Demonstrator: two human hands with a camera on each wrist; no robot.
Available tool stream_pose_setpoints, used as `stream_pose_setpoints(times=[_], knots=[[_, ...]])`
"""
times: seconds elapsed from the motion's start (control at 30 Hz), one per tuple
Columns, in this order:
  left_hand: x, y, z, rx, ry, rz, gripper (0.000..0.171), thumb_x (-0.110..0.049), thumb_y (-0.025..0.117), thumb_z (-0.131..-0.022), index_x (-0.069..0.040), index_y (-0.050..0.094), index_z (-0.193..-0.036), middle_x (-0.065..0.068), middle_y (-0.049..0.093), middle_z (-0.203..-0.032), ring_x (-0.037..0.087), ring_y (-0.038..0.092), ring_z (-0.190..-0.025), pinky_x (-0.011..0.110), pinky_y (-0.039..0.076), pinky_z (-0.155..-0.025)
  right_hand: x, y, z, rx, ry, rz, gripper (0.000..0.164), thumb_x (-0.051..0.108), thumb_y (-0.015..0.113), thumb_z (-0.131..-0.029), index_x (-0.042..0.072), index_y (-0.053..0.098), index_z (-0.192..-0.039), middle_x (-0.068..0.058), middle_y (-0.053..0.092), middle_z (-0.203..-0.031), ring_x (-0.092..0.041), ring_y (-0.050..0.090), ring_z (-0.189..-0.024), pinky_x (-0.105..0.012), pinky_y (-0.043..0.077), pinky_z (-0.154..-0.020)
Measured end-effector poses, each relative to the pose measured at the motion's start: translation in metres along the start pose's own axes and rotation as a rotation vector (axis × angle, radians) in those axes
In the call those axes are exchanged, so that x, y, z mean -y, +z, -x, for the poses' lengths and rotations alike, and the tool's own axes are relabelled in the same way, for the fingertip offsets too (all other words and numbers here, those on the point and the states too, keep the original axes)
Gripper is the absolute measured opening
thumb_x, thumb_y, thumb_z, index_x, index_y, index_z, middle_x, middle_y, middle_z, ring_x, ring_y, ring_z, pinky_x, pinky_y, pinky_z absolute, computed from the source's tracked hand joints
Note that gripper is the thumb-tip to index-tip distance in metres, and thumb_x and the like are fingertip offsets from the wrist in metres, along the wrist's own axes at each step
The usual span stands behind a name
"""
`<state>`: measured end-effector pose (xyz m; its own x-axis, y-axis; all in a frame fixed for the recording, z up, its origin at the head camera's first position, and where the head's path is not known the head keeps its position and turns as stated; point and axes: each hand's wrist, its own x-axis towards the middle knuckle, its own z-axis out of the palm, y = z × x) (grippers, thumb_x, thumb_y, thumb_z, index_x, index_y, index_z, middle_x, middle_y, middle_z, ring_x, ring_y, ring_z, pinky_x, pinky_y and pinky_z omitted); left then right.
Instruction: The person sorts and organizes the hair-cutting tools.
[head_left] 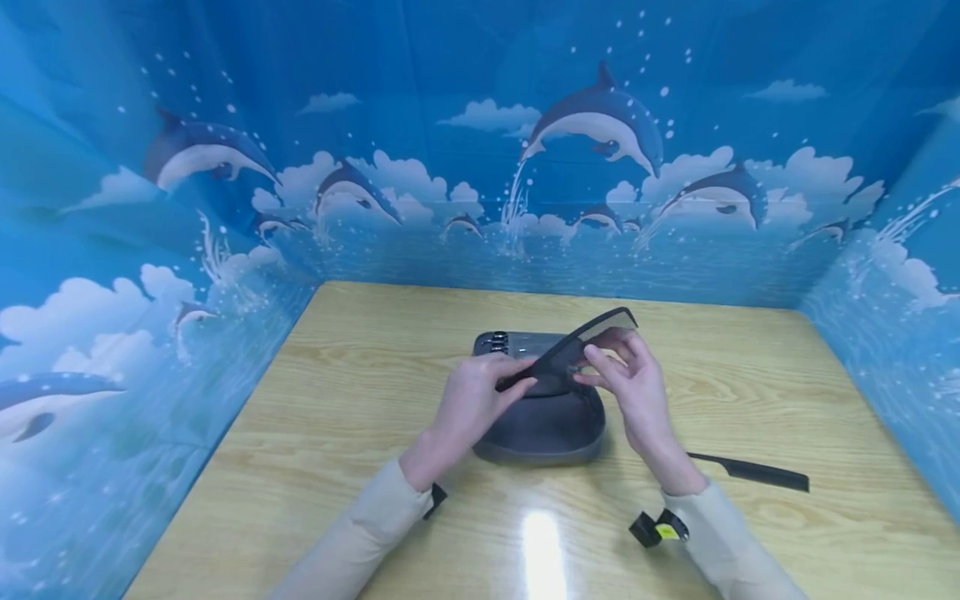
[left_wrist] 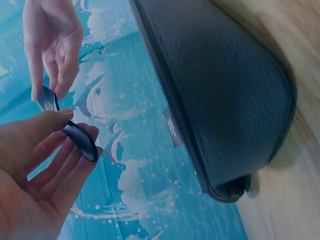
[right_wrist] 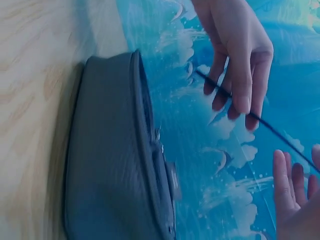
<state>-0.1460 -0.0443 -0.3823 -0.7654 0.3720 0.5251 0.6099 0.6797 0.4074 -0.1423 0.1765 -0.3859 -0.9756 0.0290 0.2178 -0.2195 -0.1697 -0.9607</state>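
Head view: over the left side of the dark case (head_left: 540, 432), the left hand (head_left: 468, 396) pinches one end of the black comb (head_left: 564, 352) between thumb and fingers. That comb slants up rightward above the case. Over the case's right side, the right hand (head_left: 637, 387) has a half-open grip near the teeth; whether it touches them I cannot tell. A steady end pinch, teeth clear of the case, should serve best. Right of the case, a second comb (head_left: 767, 474) lies on the table (head_left: 360, 358).
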Motion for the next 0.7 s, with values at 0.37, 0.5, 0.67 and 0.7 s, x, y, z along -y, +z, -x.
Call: stream_pose_setpoints(times=[0.37,0.5,0.67,0.7], knots=[[0.015,-0.017,0.004,0.071,-0.058,-0.052,0.029,-0.023,0.082,-0.087,-0.013,0.078,-0.114,0.004,0.077,-0.086,0.006,0.045,-0.051,0.018,0.032,-0.047,-0.012,-0.035,0.000,0.069,-0.078,0.823,0.029,0.009,0.071,-0.096,0.001,0.064,-0.123,-0.018,0.064,-0.125,-0.031,0.070,-0.100,-0.036,0.062,-0.077],[0.019,-0.019,0.007,0.161,-0.067,-0.111,0.026,-0.024,0.084,-0.085,-0.015,0.080,-0.109,0.003,0.077,-0.087,0.005,0.049,-0.054,0.020,0.034,-0.048,-0.017,-0.042,0.001,0.124,-0.045,0.972,0.038,0.010,0.071,-0.095,0.000,0.062,-0.130,-0.023,0.062,-0.129,-0.037,0.070,-0.100,-0.051,0.059,-0.080],[0.022,-0.017,0.010,0.297,-0.092,-0.134,0.024,-0.022,0.083,-0.085,-0.013,0.080,-0.107,0.006,0.077,-0.088,0.006,0.045,-0.052,0.019,0.033,-0.045,-0.027,-0.047,0.001,0.216,0.048,1.032,0.050,0.015,0.070,-0.096,-0.001,0.055,-0.140,-0.023,0.062,-0.132,-0.036,0.071,-0.101,-0.055,0.057,-0.085],[0.023,-0.017,0.011,0.323,-0.101,-0.130,0.024,-0.022,0.083,-0.086,-0.013,0.080,-0.108,0.007,0.078,-0.090,0.007,0.045,-0.052,0.019,0.033,-0.046,-0.029,-0.047,0.000,0.233,0.072,1.033,0.051,0.016,0.069,-0.097,-0.002,0.053,-0.142,-0.023,0.062,-0.134,-0.036,0.071,-0.103,-0.053,0.057,-0.085]])
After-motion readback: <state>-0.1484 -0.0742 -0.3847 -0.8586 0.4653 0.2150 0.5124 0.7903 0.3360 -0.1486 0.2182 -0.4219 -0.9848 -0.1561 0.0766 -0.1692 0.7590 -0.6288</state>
